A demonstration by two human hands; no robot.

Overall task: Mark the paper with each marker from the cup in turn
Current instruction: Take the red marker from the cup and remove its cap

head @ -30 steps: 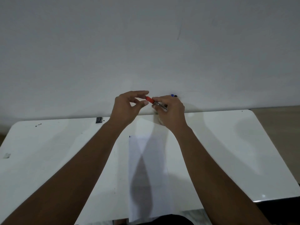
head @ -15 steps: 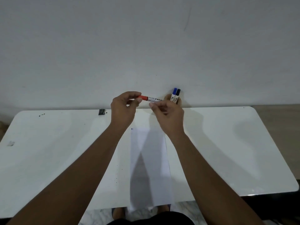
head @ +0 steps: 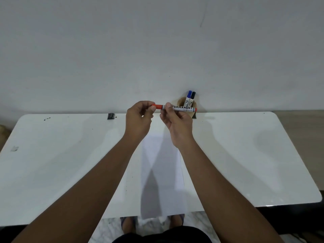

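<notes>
I hold a red-capped white marker level above the far end of the paper. My right hand grips its barrel, which reads PERMANENT. My left hand pinches the red cap between thumb and fingers. The cap is on the marker. Behind them a brown cup stands at the table's back edge, holding a blue-capped marker and a black-capped marker upright. The white sheet lies lengthwise on the table, running to the front edge.
The white table sits against a plain grey wall. A small black clip is at the back edge left of my hands. My feet show below the front edge.
My right hand drew the red marker away from the cup and turned it level. My left hand closed on its cap. The cup with two markers came into view.
</notes>
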